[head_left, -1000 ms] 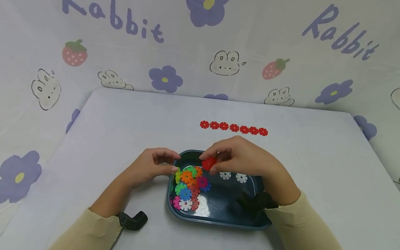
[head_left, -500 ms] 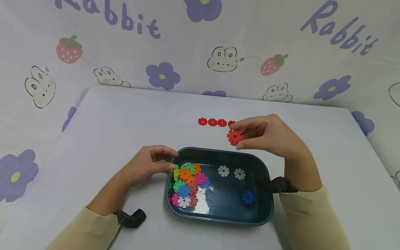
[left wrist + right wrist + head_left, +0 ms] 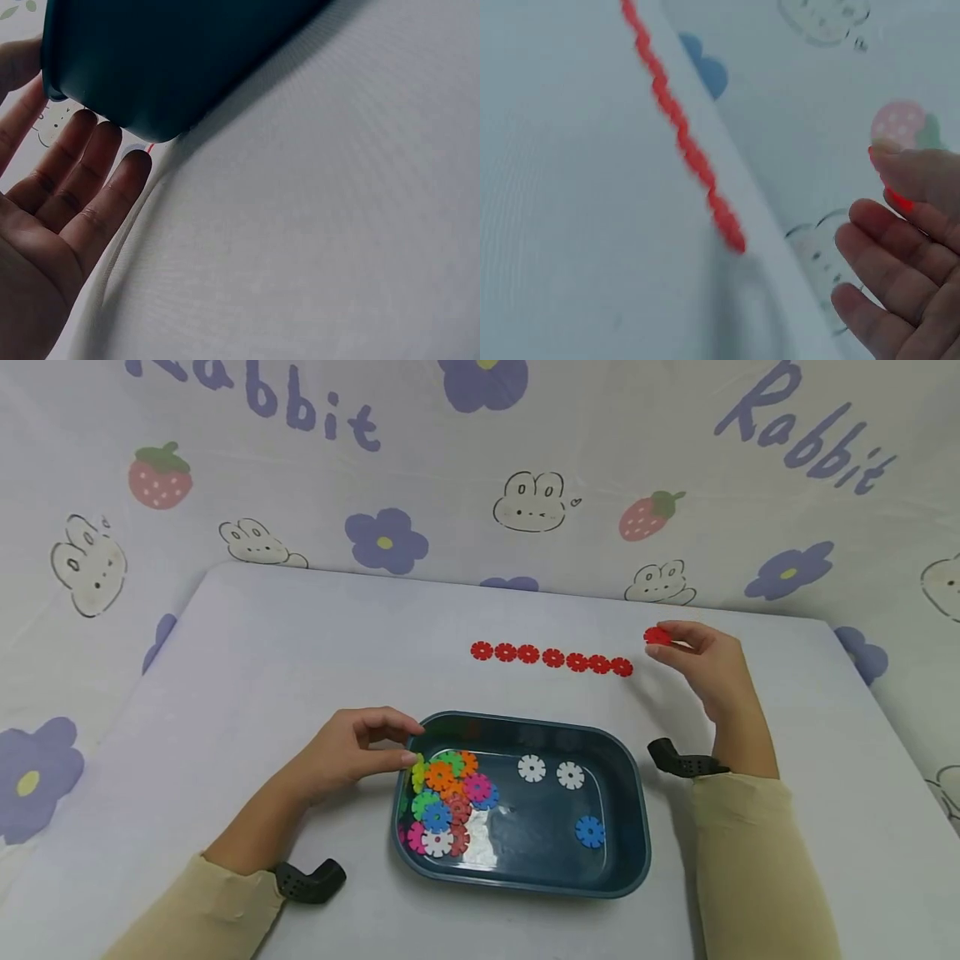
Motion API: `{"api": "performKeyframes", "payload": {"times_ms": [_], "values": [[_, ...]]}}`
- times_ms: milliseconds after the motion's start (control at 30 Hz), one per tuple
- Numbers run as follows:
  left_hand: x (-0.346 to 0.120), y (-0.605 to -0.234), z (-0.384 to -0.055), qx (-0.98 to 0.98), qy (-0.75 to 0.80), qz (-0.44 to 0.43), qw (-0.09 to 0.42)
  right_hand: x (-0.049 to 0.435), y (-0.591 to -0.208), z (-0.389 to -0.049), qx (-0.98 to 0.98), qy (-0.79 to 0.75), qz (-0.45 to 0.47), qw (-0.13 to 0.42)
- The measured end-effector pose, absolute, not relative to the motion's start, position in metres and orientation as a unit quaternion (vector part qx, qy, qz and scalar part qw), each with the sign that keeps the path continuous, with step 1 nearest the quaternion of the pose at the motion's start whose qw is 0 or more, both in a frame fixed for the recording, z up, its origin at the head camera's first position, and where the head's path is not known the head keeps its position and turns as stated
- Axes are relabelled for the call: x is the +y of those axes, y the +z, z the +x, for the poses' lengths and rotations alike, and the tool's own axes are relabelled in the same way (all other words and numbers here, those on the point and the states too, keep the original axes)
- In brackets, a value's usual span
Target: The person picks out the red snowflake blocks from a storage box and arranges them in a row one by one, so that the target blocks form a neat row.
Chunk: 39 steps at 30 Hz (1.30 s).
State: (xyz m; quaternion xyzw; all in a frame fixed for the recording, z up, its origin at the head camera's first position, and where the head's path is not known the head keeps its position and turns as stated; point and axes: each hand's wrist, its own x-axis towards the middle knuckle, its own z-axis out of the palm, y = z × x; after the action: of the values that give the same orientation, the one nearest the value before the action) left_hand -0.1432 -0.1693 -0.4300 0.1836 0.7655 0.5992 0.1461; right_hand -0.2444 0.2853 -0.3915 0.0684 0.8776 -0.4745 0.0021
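My right hand (image 3: 708,664) pinches a red notched plastic disc (image 3: 656,636) between thumb and fingers, above the table at the right. In the right wrist view only slivers of this disc show, as the thumb covers most of it. To its left, several red discs (image 3: 553,657) lie in a row on the table. My left hand (image 3: 352,750) touches the left rim of the dark green tray (image 3: 525,887) with loosely bent fingers. Outside the tray wall, the other fingers (image 3: 105,154) are nearly straight. Inside the tray, mixed-colour notched discs (image 3: 439,775) are heaped at the left.
Two white discs (image 3: 532,768) and a blue disc (image 3: 590,832) lie apart in the right part of the tray. Behind the white table (image 3: 300,635) hangs a printed cloth (image 3: 450,468). Each wrist bears a black device, such as the left wrist device (image 3: 310,882).
Holding the red disc, my right hand has moved from over the tray to the far right, past the end of the row. The left hand stays at the tray rim.
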Motion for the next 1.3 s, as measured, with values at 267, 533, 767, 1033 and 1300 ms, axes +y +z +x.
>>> {"api": "performKeyframes", "payload": {"times_ms": [267,533,767,1033,1300], "values": [[-0.172,-0.432,-0.142,0.757,0.608,0.202,0.132,0.299,-0.425,-0.253,0.908,-0.403,0.103,0.055],[-0.17,-0.433,-0.144,0.745,0.617,0.214,0.133,0.296,-0.429,-0.252,0.946,-0.313,0.062,0.058],[-0.171,-0.432,-0.141,0.742,0.62,0.215,0.137,0.291,-0.427,-0.251,0.958,-0.277,0.049,0.058],[-0.171,-0.432,-0.14,0.745,0.618,0.211,0.135,0.288,-0.425,-0.25,0.961,-0.267,0.042,0.06],[-0.171,-0.431,-0.142,0.768,0.597,0.2,0.119,0.291,-0.422,-0.25,0.959,-0.271,0.049,0.068]]}}
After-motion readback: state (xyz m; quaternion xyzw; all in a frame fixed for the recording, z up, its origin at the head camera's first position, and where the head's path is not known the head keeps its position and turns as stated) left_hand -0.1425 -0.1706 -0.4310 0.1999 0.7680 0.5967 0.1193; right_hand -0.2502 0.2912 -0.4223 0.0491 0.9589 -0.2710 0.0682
